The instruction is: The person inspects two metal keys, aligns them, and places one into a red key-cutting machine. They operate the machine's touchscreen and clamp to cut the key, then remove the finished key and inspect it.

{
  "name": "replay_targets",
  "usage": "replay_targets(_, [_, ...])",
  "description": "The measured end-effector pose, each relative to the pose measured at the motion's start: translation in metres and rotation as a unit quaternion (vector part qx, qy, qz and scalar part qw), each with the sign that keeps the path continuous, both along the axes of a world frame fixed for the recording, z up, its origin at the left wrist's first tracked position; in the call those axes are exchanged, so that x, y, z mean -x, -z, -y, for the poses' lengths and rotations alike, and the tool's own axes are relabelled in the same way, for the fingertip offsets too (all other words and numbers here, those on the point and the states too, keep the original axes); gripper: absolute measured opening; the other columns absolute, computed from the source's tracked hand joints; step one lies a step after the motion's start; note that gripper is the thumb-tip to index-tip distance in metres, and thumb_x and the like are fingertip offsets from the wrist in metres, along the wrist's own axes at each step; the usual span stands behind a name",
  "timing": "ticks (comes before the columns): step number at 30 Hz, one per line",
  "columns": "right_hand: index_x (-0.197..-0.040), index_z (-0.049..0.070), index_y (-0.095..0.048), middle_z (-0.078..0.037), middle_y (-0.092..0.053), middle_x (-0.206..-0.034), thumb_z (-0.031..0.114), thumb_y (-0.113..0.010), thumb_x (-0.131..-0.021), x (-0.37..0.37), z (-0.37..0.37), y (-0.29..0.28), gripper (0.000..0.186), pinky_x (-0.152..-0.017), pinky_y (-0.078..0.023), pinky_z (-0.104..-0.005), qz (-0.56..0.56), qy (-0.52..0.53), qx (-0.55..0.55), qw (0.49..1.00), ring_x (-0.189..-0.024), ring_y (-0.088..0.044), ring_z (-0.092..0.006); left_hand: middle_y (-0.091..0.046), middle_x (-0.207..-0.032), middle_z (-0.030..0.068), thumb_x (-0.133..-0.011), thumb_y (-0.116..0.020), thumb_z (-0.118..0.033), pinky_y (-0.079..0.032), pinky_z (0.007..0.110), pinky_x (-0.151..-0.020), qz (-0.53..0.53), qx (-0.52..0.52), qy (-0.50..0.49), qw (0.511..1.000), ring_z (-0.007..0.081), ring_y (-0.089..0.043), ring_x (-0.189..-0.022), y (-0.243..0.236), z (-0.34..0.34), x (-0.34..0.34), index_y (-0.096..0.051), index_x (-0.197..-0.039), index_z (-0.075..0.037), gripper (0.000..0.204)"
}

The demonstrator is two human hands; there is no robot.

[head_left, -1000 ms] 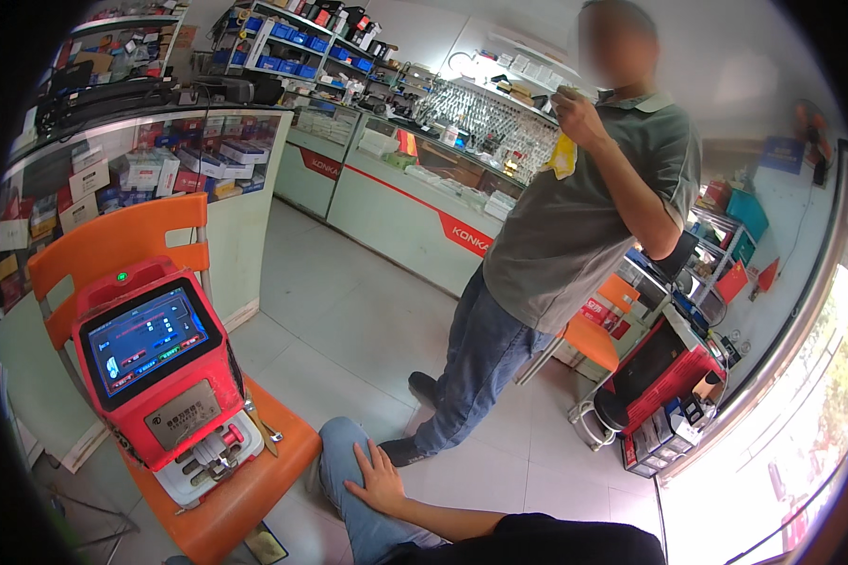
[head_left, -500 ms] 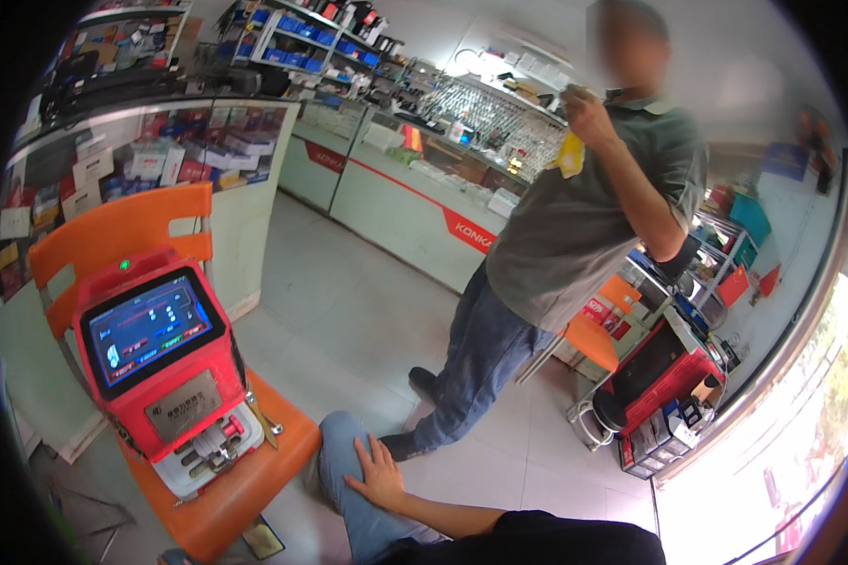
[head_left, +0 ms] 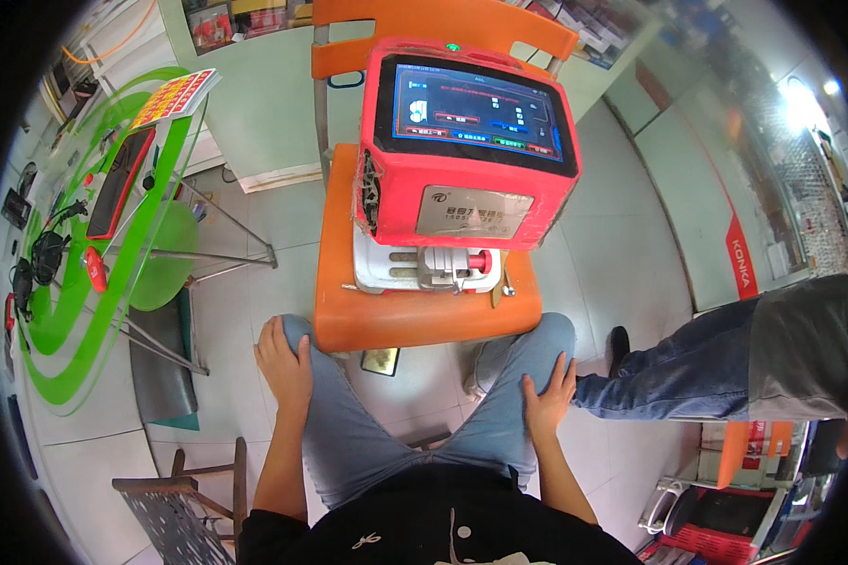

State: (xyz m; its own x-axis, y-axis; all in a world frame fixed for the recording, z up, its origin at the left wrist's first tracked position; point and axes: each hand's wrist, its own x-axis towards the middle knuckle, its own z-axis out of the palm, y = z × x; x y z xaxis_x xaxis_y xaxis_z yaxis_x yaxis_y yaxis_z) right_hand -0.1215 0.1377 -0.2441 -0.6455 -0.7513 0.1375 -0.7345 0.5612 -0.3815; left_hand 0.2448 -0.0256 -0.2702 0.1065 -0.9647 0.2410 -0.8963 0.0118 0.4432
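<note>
My left hand point(head_left: 284, 365) lies on my left knee with its fingers stretched out, holding nothing. On my right thigh, near the knee, rests my right hand point(head_left: 548, 397), fingers apart and bare of any object. Between and beyond my knees an orange chair point(head_left: 415, 318) bears a red boxy machine point(head_left: 400, 193). Its tilted touchscreen point(head_left: 476, 111) is lit in blue, above a silver metal plate. A metal clamp point(head_left: 440, 267) with a red knob sits on the machine's pale base. Beside that base lie small brass-coloured and silver pieces point(head_left: 501, 288), too small to name. Neither hand touches the machine.
A green-and-white glass table point(head_left: 155, 240) at left holds a red tray point(head_left: 122, 184), a red-handled screwdriver point(head_left: 95, 268) and black cables. A dark wooden stool point(head_left: 174, 513) stands at lower left. Another person's jeans-clad legs point(head_left: 688, 363) are close at right, before a display counter point(head_left: 697, 188).
My view has swung left and down, bringing the machine to the middle and both hands into sight. The right hand still rests on my leg. The standing person's upper body has left the picture.
</note>
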Motion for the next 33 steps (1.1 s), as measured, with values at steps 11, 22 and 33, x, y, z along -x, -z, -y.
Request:
replay_targets(11, [-0.129,0.0,-0.04,-0.018,-0.041,-0.133,0.015,-0.05,-0.087,0.024,0.105,-0.143,0.046,-0.104,-0.023,-0.0425,0.03,-0.157,0.267,0.95,-0.124,-0.036,-0.0334,-0.04,-0.13,0.0142,-0.085,-0.054,-0.026,-0.02,0.051,-0.104,0.021,-0.02,0.007,1.0,0.0302,-0.035,-0.123,0.0,0.001,0.0,-0.04,-0.127,-0.003,0.05])
replay_targets(22, [-0.125,0.003,-0.045,-0.01,-0.065,-0.098,-0.001,-0.038,-0.088,-0.017,0.219,-0.259,0.039,-0.105,-0.019,-0.0392,-0.143,-0.414,0.307,0.845,-0.093,-0.055,-0.0131,-0.041,-0.13,0.0151,-0.085,-0.053,-0.023,-0.02,0.05,-0.104,0.001,-0.046,0.003,0.999,0.0314,-0.036,-0.122,-0.007,0.004,0.005,-0.04,-0.127,-0.003,0.048])
replay_targets(33, [-0.124,0.009,-0.048,-0.004,-0.065,-0.094,-0.003,-0.039,-0.084,-0.027,0.242,-0.259,0.043,-0.104,-0.02,-0.0488,-0.207,-0.445,0.257,0.833,-0.103,-0.051,-0.0225,-0.04,-0.129,0.0151,-0.085,-0.053,-0.022,-0.02,0.05,-0.104,-0.001,-0.036,0.008,0.999,0.0316,-0.035,-0.122,-0.009,0.005,0.005,-0.04,-0.127,-0.003,0.048])
